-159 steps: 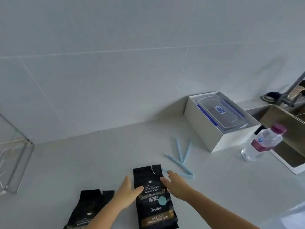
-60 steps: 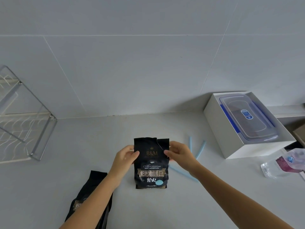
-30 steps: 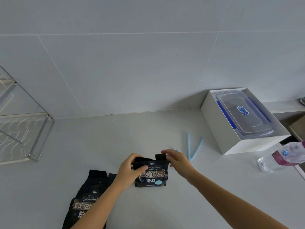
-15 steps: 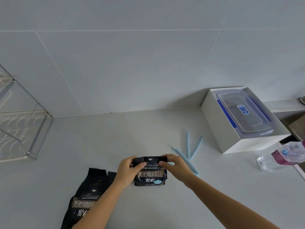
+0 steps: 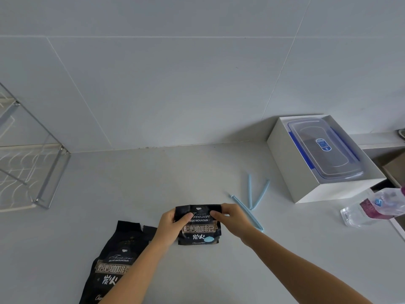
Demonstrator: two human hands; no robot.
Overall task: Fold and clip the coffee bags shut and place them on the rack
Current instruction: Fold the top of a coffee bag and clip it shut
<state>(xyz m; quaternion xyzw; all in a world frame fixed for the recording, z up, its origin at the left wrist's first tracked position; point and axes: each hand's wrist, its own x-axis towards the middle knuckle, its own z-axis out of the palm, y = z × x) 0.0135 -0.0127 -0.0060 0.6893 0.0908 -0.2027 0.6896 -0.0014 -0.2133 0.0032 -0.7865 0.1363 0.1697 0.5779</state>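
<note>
Folded coffee bag (image 5: pixel 198 224) on counter (image 5: pixel 175 172): left hand (image 5: pixel 169 226) and right hand (image 5: pixel 235 219) pinch top fold, thumbs in front. Second coffee bag (image 5: pixel 114 264) flat at left. Blue clips (image 5: pixel 252 195) just right.

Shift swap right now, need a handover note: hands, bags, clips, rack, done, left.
Hands: left hand and right hand pinch the folded top of the first bag on the counter.
The second bag lies flat to its left, unfolded.
The blue clips lie by the right hand.
The rack is far left, no bag seen on it.
Done: first fold.
Left: clip, rack it, then second bag.
</note>
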